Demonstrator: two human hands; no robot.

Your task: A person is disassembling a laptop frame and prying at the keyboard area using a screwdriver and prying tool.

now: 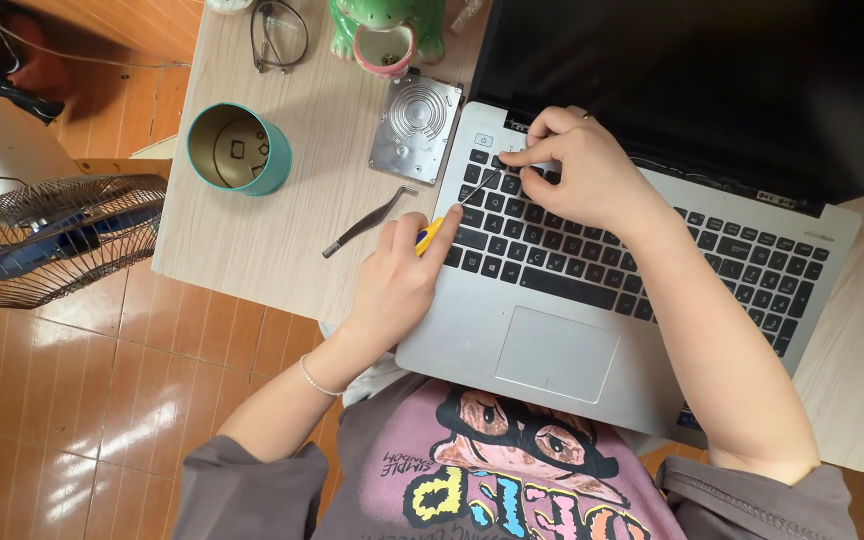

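Screwdriver (462,205): a thin precision driver with a yellow handle and slender metal shaft, lying over the upper left corner of the laptop (552,350) keyboard. Its long axis runs diagonally, handle low and toward the laptop's left edge, tip high and toward the hinge, ending at the top key rows.

Left hand (397,275): closed around the yellow handle, thumb and forefinger pinching it, remaining fingers curled; wrist rests at the laptop's left edge. A thin bracelet (314,380) sits on that wrist.

Right hand (582,170): fingers (527,155) drawn together in a pinch directly at the shaft's tip, on the top key rows near the hinge. Whether they grip the tip itself or a small part beneath cannot be told. This hand is the nearer to the working end; the left hand holds the far end.

Surroundings on the table (252,250): tweezers (367,222) just left of the laptop, a hard-drive plate (415,128) above them, a teal tin (238,150) toward the left edge, spectacles (278,35) and a green ceramic figure (387,30) along the far edge. A fan (42,240) stands on the floor beyond the table's left edge.
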